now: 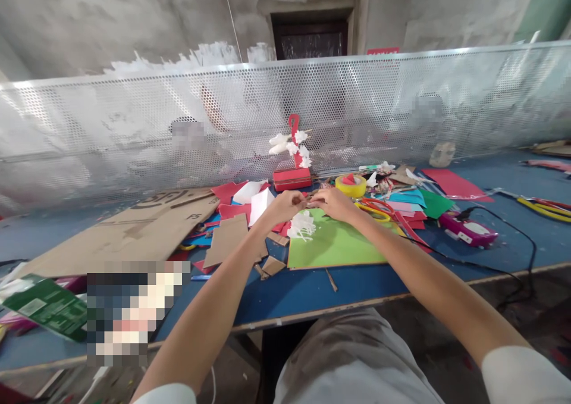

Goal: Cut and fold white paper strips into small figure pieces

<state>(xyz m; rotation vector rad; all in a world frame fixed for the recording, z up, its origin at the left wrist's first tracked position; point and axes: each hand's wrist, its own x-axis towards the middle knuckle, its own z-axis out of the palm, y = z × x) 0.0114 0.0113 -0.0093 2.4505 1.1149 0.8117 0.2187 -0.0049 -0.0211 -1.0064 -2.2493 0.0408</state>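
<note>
My left hand (285, 204) and my right hand (333, 203) meet above the far edge of a green paper sheet (334, 246). Both pinch a thin brown stick (308, 199) between their fingertips. A cluster of white paper petals (302, 225) lies on the green sheet just below my hands. Behind them a red stand (292, 178) holds an upright stem with white paper flowers (289, 145). The fingers of both hands are closed on the stick.
Cardboard sheets (129, 234) lie to the left, and coloured paper (413, 204) and red-handled scissors (379, 207) to the right. A yellow tape roll (351, 185) sits behind, a pink glue gun (468, 228) with black cord at right. A perforated metal screen (285, 112) backs the blue table (294, 291).
</note>
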